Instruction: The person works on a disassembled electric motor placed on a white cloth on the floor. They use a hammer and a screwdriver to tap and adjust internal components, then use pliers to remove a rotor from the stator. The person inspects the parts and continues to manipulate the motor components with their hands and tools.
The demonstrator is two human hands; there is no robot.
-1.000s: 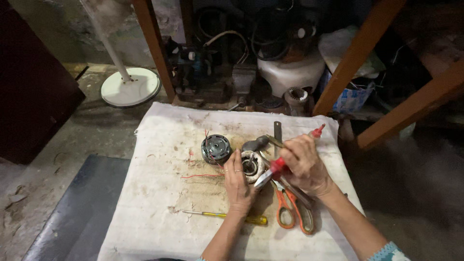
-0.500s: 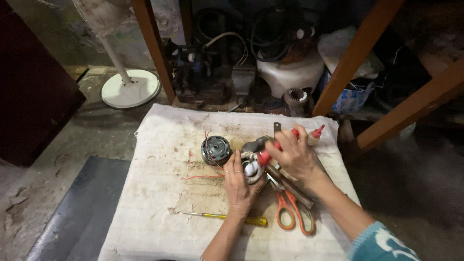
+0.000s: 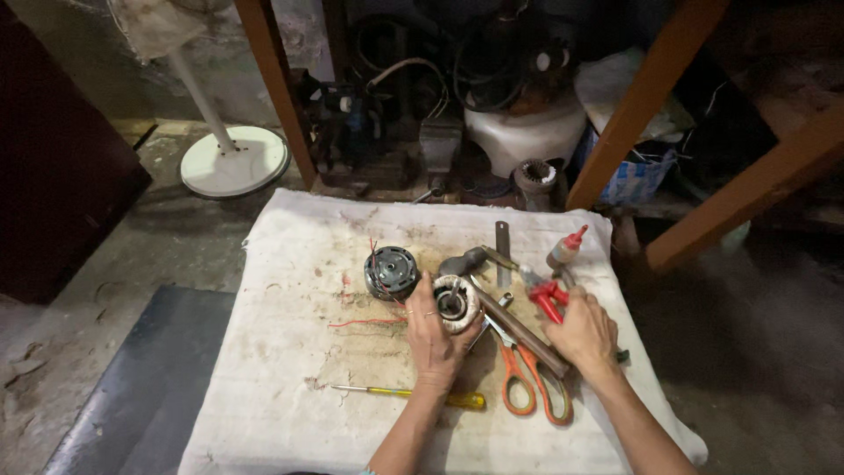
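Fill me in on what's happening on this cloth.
A person works over a white cloth on the floor. The left hand rests on a round motor part, steadying it. The right hand grips red-handled pliers. Another round motor piece sits just left, with orange scissors, a hammer and a yellow screwdriver lying nearby.

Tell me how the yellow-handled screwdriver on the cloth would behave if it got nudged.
The yellow-handled screwdriver looks rigid, with a thin metal shaft, so it should not flex. Its handle seems rounded, so a sideways push might roll it, though the rough white cloth would probably slow it. It looks slim and probably light, easy to lift by the handle.
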